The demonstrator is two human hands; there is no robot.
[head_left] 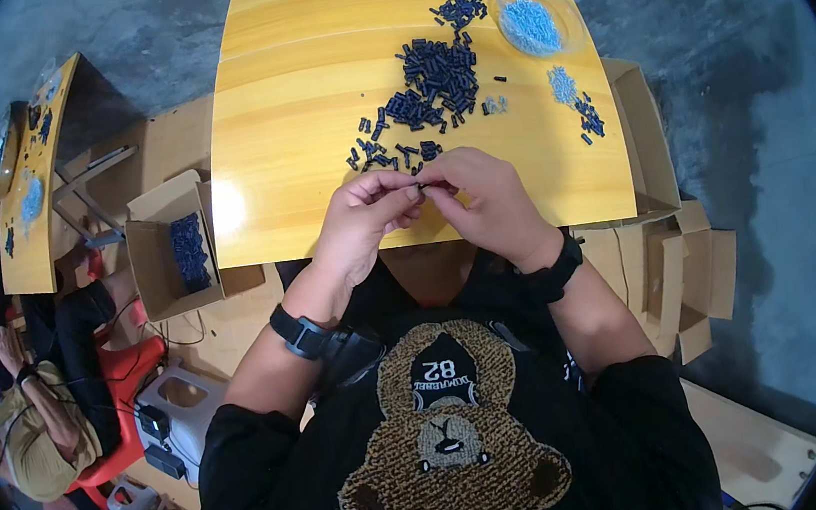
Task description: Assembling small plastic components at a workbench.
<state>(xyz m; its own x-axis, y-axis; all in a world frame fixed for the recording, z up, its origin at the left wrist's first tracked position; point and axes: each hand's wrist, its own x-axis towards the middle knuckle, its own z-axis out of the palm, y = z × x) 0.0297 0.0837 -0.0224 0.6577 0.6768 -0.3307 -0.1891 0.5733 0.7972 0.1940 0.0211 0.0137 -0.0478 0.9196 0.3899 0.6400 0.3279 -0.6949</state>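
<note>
Over the table's near edge, my left hand point(364, 217) and my right hand point(488, 197) meet fingertip to fingertip. Between the pinched fingers shows a tiny dark piece point(421, 186), mostly covered, apparently one of the small black cylindrical parts. Just beyond my hands lies a large heap of such black parts point(440, 75), with loose ones point(371, 153) scattered toward me. To the right sit a small pile of light blue pieces point(562, 85) and a few black parts point(592, 118). A clear round dish point(570, 17) at the far right holds more light blue pieces point(530, 25).
The yellow wooden table point(302, 116) ends just in front of my body. A cardboard box point(154, 274) with dark parts stands at left, and cardboard boxes point(650, 127) at right. Another person point(45, 427) sits on a red stool point(132, 392) at left, near another table point(30, 248).
</note>
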